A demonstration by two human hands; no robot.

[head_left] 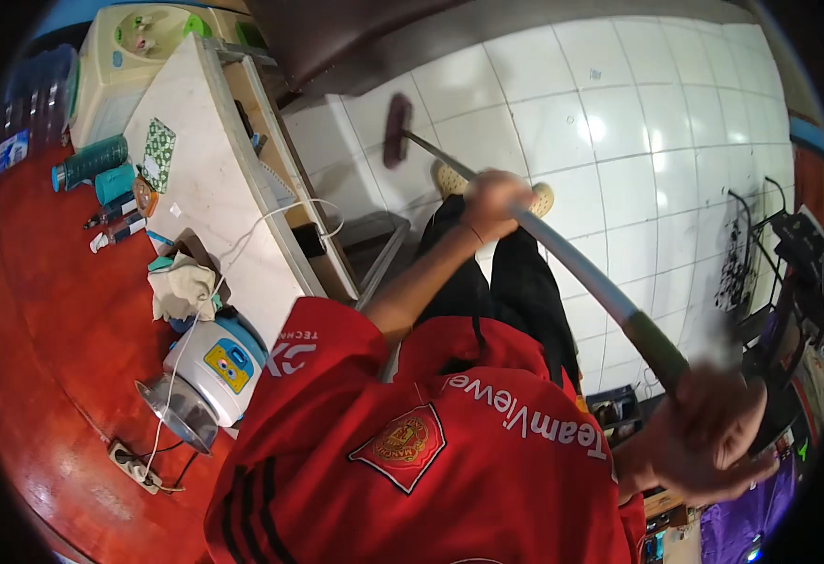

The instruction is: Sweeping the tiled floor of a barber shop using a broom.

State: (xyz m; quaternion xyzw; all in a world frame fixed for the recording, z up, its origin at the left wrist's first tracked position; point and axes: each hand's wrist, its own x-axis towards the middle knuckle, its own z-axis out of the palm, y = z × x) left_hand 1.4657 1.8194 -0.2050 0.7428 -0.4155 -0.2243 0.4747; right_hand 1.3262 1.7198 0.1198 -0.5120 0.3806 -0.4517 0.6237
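A push broom with a long grey handle (576,266) slants from the upper middle toward the lower right. Its dark maroon head (397,130) rests on or just over the white tiled floor (609,141); a small gap cannot be ruled out. My left hand (498,203) is closed round the handle's lower half, above my feet. Up at the dark green upper end (656,348), my right hand (713,434) holds the handle, some fingers stretched out past it and smeared by motion. The very tip of the handle is hidden by that hand.
On my left stands a white-topped cabinet (201,150) with an open drawer (285,174). Bottles, a crumpled cloth (185,287) and a white cable lie there. A white-and-blue appliance (215,362) sits nearby. Dark furniture (337,42) borders the floor ahead; black-framed equipment (797,240) stands right.
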